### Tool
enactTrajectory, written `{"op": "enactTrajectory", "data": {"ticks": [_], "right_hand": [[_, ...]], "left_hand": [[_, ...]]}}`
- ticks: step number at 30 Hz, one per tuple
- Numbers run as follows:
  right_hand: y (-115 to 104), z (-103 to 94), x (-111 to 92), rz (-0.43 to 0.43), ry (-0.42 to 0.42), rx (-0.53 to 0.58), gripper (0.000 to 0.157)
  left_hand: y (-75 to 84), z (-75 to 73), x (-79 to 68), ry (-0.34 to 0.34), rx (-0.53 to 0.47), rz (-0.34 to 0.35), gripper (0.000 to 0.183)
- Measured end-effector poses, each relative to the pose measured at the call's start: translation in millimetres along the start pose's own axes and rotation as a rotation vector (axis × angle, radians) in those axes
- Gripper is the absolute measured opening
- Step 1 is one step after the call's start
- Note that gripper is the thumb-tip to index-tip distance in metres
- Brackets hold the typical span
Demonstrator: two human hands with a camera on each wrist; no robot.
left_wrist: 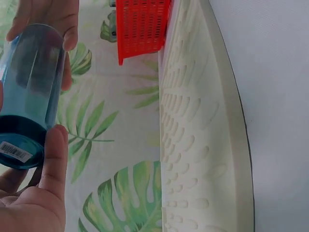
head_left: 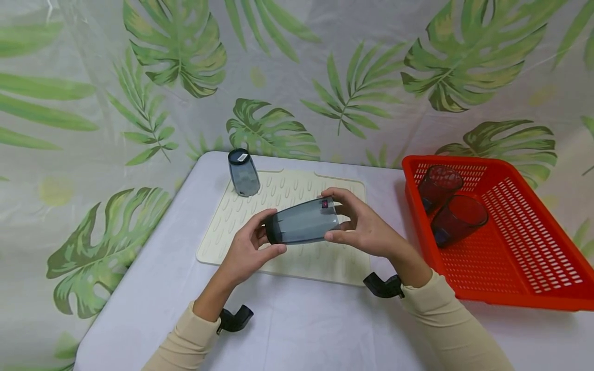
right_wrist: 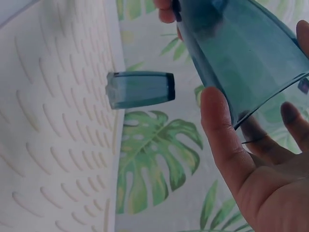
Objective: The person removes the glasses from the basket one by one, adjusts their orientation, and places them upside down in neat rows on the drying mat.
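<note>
Both hands hold a tinted blue-grey drinking glass (head_left: 303, 221) on its side above a cream ribbed drying mat (head_left: 287, 265). My left hand (head_left: 248, 247) grips its thick dark base, which carries a barcode sticker (left_wrist: 15, 152) in the left wrist view. The right hand (head_left: 366, 224) holds the rim end, its thumb below and fingers above, near a small dark label (head_left: 325, 204). A second glass (head_left: 246, 178) stands upside down at the mat's far left corner, its base up with a white sticker.
To the right stands a red perforated plastic basket (head_left: 506, 286). Inside lean two similar glasses, one farther back (head_left: 441, 184) and one nearer (head_left: 459, 219). A white cloth (head_left: 153, 293) covers the table, and a leaf-patterned sheet (head_left: 278, 77) hangs behind it.
</note>
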State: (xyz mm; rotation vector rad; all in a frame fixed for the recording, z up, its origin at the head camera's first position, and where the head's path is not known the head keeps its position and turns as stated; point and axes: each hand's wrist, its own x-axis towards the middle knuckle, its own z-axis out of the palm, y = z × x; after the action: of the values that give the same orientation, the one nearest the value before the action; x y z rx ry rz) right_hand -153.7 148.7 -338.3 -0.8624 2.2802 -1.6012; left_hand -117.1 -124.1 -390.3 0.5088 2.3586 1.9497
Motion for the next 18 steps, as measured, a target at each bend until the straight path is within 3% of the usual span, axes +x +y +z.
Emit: {"op": "enactTrajectory", "data": {"ticks": [9,18], "right_hand": [[5.0,5.6,1.6,0.016,-0.001,0.025,0.076],[9.6,7.7,2.2,0.014,-0.010,0.079,0.076]], "left_hand": [[7.5,-4.4,4.5,0.036,0.062,-0.028,0.071],[21.5,-15.1,11.2,-0.017,0.118,-0.001,0.070]]}}
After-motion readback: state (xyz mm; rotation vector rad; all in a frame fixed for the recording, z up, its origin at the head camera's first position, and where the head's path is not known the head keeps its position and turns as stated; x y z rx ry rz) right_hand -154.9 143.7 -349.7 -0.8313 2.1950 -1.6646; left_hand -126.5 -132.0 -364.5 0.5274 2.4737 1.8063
